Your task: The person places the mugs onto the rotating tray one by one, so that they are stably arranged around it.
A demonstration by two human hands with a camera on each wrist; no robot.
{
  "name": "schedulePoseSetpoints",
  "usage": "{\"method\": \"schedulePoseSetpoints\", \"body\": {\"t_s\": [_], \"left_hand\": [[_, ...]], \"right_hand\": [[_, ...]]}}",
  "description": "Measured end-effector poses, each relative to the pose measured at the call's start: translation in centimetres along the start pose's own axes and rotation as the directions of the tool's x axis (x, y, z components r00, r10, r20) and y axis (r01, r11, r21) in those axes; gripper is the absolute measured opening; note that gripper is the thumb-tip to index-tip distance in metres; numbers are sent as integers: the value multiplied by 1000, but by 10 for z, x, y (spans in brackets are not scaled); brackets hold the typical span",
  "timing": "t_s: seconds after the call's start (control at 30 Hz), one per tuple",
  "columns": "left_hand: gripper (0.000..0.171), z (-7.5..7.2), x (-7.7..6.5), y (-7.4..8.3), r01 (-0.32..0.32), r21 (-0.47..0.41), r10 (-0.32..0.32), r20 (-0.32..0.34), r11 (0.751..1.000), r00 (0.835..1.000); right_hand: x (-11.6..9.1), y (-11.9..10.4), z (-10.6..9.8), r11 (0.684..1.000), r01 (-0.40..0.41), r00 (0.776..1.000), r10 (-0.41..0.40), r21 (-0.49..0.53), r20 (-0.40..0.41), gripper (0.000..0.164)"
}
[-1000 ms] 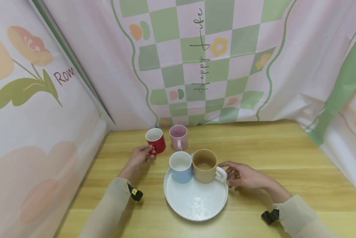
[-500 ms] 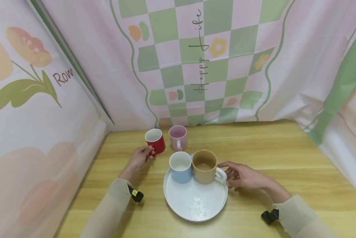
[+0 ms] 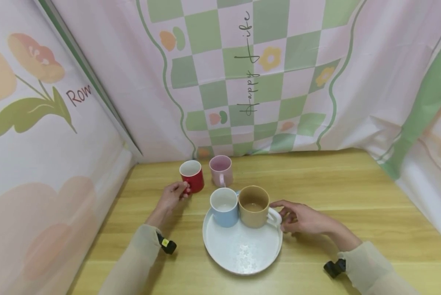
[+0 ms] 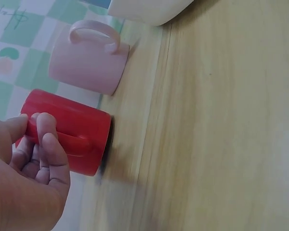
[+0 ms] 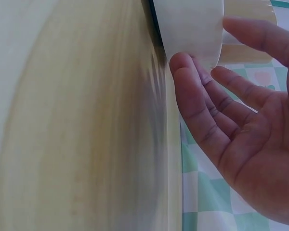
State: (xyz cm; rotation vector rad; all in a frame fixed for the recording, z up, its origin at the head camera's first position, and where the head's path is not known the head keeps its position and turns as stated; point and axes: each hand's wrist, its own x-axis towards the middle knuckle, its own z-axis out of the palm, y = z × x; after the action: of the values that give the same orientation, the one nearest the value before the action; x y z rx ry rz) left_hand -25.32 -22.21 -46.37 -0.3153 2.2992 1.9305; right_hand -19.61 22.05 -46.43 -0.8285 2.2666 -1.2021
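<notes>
My left hand (image 3: 172, 197) pinches the handle of a red mug (image 3: 196, 181) with a white inside. In the left wrist view, thumb and fingers close round that red handle, and the mug stands upright on or just above the table; I cannot tell which. Right beside it is a pink mug (image 4: 89, 62). A round white tray (image 3: 242, 254) carries a light blue mug (image 3: 225, 215) and a tan mug (image 3: 253, 215) at its far side. Loosely bent, the fingers of my right hand (image 3: 308, 219) touch the white loop handle (image 3: 275, 216) at the tray's right edge.
The wooden table (image 3: 353, 196) ends at a checked cloth (image 3: 268, 82) hanging behind the mugs. A printed cloth wall (image 3: 28, 172) closes off the left side. Black wrist cameras sit at both sleeves.
The red mug has shifted very slightly toward me with my left hand. The right hand, the tray and the other mugs stay as they were.
</notes>
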Motion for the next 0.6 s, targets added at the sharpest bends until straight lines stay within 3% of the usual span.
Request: {"method": "schedulePoseSetpoints", "body": {"t_s": [0.6], "left_hand": [[34,-18,-29,2,-50,10,50,20,999,999]], "right_hand": [[0,1,-1,999,25,1000,-25,-25,15,73]]}}
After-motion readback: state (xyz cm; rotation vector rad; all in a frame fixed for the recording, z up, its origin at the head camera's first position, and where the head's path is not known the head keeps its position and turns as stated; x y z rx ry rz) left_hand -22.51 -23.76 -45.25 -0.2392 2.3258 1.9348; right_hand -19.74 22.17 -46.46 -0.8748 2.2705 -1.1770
